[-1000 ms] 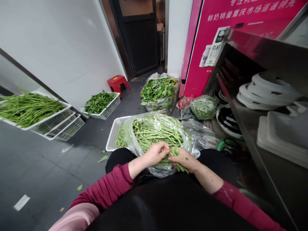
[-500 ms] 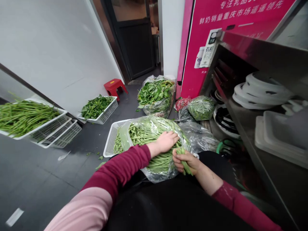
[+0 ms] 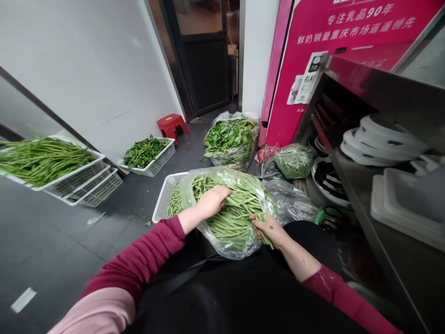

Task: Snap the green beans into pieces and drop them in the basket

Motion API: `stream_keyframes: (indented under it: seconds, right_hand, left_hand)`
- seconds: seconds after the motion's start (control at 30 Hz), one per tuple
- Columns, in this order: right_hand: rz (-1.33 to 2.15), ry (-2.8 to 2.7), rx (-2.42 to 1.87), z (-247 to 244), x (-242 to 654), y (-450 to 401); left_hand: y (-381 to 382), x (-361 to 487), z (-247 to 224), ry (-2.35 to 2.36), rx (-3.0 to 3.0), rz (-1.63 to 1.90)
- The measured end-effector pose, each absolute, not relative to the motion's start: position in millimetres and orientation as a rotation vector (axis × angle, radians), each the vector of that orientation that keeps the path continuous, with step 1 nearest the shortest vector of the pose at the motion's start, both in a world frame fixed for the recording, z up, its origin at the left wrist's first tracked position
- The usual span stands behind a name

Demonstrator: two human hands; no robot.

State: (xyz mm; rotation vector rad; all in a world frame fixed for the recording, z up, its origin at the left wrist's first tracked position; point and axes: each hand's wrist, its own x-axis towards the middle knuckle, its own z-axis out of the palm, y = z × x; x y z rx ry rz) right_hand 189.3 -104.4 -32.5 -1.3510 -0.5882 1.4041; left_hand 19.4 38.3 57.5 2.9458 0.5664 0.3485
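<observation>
Long green beans fill a clear plastic bag lying open in front of my lap. My left hand reaches over the left part of the heap, its fingers stretched out and bent down on the beans; the fingertips are partly hidden. Nothing can be seen held in it. At the bag's right edge, my right hand is closed round a small bunch of green beans, whose ends stick out below the fingers. A white basket with shorter bean pieces stands left of the bag, partly beneath it.
Left are stacked white baskets topped with green stalks, a basket of leafy greens and a red stool. Ahead stands a bag of leaves. A metal shelf with white containers lies close on my right.
My left hand has moved left across the beans, away from my right hand. My right hand keeps its bunch at nearly the same place. The view has shifted slightly.
</observation>
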Motion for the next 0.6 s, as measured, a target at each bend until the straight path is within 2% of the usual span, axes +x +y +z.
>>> stream_keyframes:
  seconds: [0.17, 0.27, 0.5, 0.6]
  right_hand:
    - [1.353, -0.569, -1.164, -7, 177, -105]
    - [1.319, -0.625, -1.163, 9, 168, -104]
    - [1.016, -0.932, -1.292, 32, 155, -91]
    - [1.221, -0.939, -1.229, 35, 153, -94]
  left_hand:
    - [37, 8, 85, 0.734, 2.494, 0.944]
    - [27, 5, 106, 0.823, 2.101, 1.179]
    - [12, 0, 136, 0.725, 1.436, 1.237]
    - [19, 1, 130, 0.689, 1.314, 1.239]
